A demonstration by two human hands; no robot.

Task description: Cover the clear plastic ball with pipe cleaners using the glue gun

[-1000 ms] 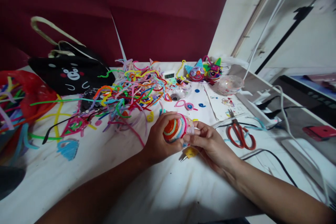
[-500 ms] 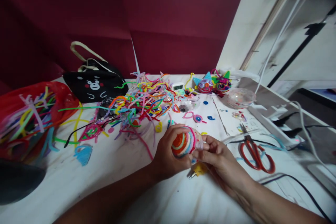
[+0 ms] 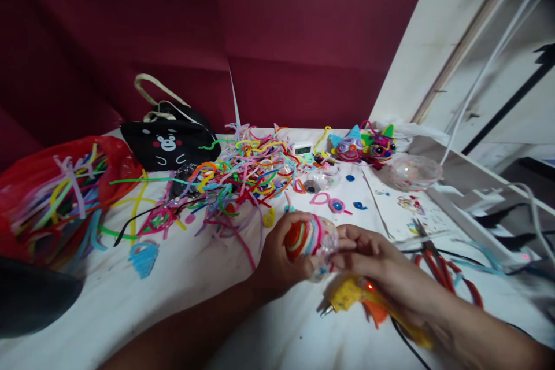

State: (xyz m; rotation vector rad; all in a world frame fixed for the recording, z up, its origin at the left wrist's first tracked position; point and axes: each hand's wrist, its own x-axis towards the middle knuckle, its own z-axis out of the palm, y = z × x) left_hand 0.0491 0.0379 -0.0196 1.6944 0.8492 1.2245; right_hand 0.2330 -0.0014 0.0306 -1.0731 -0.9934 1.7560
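Observation:
My left hand (image 3: 277, 254) is wrapped round a clear plastic ball (image 3: 313, 240) partly covered with orange, white, blue and pink pipe cleaners. The fingers of my right hand (image 3: 368, 254) are bent against the ball's bare clear side, thumb below; both hands hold it above the table. Under my right hand and forearm lies a yellow hot glue gun (image 3: 347, 295), its metal nozzle pointing left and a small red light on. An orange piece, the glue gun's trigger by its look, shows beneath it.
Red-handled scissors (image 3: 437, 263) lie right, beside a power strip (image 3: 489, 243). Tangled pipe cleaners (image 3: 251, 167) spread behind the ball. At left are a red bag (image 3: 121, 156) of pipe cleaners and a black bag (image 3: 173, 147). Decorated balls (image 3: 349, 147) and a clear half-shell (image 3: 416, 172) stand behind.
The view has shifted, so the table things sit further right. Both hands still hold the ball, which shows more of its clear side. More of the glue gun is visible.

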